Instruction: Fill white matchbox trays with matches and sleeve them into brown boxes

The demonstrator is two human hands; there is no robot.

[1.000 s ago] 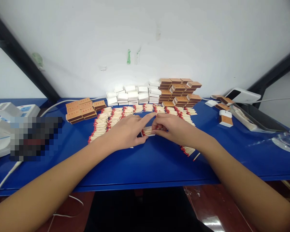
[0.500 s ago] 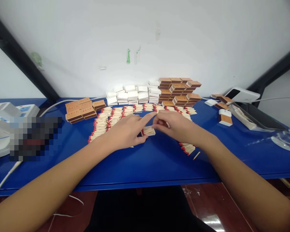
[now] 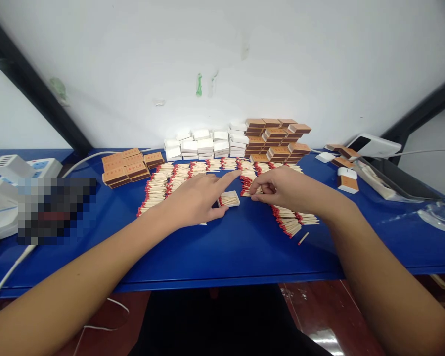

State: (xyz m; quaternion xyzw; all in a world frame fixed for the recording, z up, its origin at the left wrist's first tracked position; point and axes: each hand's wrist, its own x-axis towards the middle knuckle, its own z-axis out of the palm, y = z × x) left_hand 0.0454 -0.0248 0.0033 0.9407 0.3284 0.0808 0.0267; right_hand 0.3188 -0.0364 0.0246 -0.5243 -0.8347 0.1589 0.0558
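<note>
My left hand (image 3: 195,200) grips the left end of a small white matchbox tray (image 3: 237,201), its thumb at the near side and its index finger stretched out above. A few red-headed matches lie inside this tray. My right hand (image 3: 276,188) is to the right of the tray, fingers curled and pressed together at the edge of a pile of matches (image 3: 247,182). Whatever is between those fingertips is too small to make out. More matches (image 3: 289,225) lie below the right hand, with a single match (image 3: 303,239) apart from them.
White empty trays (image 3: 203,146) and brown matchbox sleeves (image 3: 272,141) are stacked along the wall. More brown boxes (image 3: 124,168) stand at left, near a phone-like dark object (image 3: 70,207) and power strips (image 3: 44,170). A grey container (image 3: 396,180) is at right.
My right hand has moved right, away from the tray to the match pile, uncovering the tray's right end. My left hand has stayed on the tray.
</note>
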